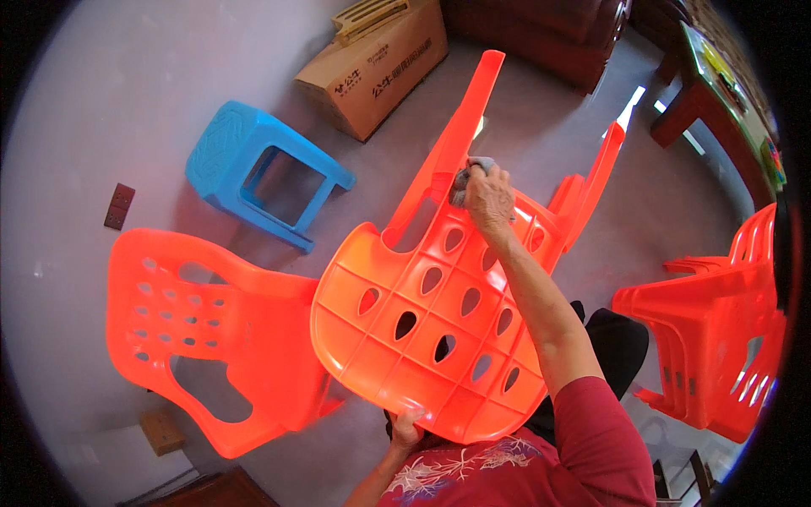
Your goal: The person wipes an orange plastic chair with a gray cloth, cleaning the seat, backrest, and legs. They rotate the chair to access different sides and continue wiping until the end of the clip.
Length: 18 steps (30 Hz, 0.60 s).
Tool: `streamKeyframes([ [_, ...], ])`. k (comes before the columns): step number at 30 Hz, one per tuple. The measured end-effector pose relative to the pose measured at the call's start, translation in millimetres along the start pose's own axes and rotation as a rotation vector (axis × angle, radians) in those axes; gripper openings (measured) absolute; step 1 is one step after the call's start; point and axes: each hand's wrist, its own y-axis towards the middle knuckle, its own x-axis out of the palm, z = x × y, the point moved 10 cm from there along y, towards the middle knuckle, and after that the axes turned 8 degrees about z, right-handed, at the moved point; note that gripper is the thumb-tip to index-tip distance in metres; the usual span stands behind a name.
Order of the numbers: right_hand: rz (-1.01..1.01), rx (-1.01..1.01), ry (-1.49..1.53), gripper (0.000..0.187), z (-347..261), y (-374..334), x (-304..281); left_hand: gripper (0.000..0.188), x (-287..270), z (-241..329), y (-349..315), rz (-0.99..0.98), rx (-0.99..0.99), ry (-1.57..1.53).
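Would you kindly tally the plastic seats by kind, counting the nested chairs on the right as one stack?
Unstacked orange chairs: 2 (the held chair, the chair at left)
Orange chair stack: 1
Blue stool: 1
Total: 4

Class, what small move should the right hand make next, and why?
Perhaps slide the crumpled grey cloth a little along the orange-red plastic chair's ribbed panel: the right hand holds the cloth at the far side, while the left hand grips the near rim.
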Motion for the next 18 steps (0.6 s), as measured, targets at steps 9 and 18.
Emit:
streamKeyframes([
  [9, -0.385, -0.122, 0.093, 0.014, -81.7, -70.4, -9.1, 0.016, 3.2, 12.7, -0.1, 0.107, 0.092, -0.026],
  [18, -0.346, -0.431, 0.284, 0.016, -151.2, -146.1, -99.4, 0.024, 10.9, 1.6, 14.6, -0.11, -0.012, -0.119],
])
